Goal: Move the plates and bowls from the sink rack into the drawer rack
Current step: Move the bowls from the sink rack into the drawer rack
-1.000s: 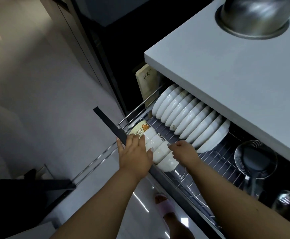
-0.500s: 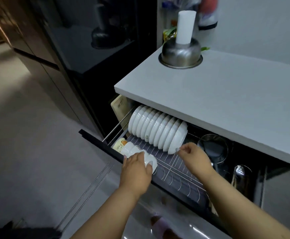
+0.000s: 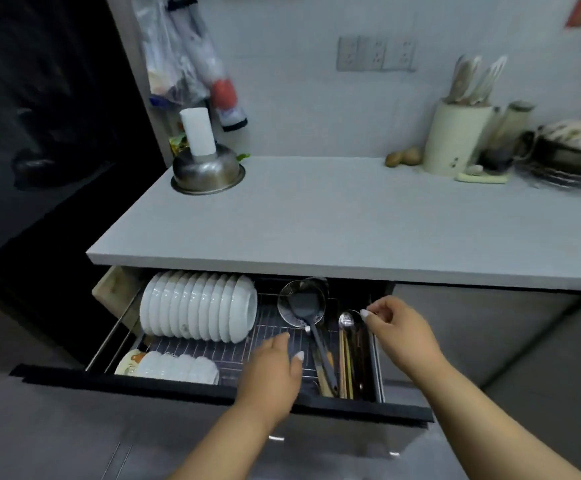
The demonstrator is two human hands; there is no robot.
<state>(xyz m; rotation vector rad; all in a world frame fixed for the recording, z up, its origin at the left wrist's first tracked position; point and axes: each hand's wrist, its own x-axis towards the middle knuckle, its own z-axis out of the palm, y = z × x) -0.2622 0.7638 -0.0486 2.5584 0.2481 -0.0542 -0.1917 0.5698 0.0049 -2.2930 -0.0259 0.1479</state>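
Observation:
The drawer rack (image 3: 275, 336) stands pulled out under the grey countertop. A row of white plates (image 3: 197, 306) stands on edge at its back left. Several white bowls (image 3: 175, 367) lie in a row at its front left, one with a cartoon print. My left hand (image 3: 270, 374) hovers over the drawer's front edge near the middle, fingers relaxed, holding nothing. My right hand (image 3: 398, 329) is above the cutlery section at the right, fingers loosely curled, empty.
A black spatula (image 3: 311, 313), a wire skimmer (image 3: 287, 299), a ladle and chopsticks lie in the drawer's right part. On the countertop (image 3: 316, 216) stand an upturned steel bowl (image 3: 207, 169) with a paper roll, a utensil crock (image 3: 457, 136) and pots at the far right.
My view lifted from the drawer to take in the counter and wall. Both hands left the bowls and plates and shifted right; they are empty.

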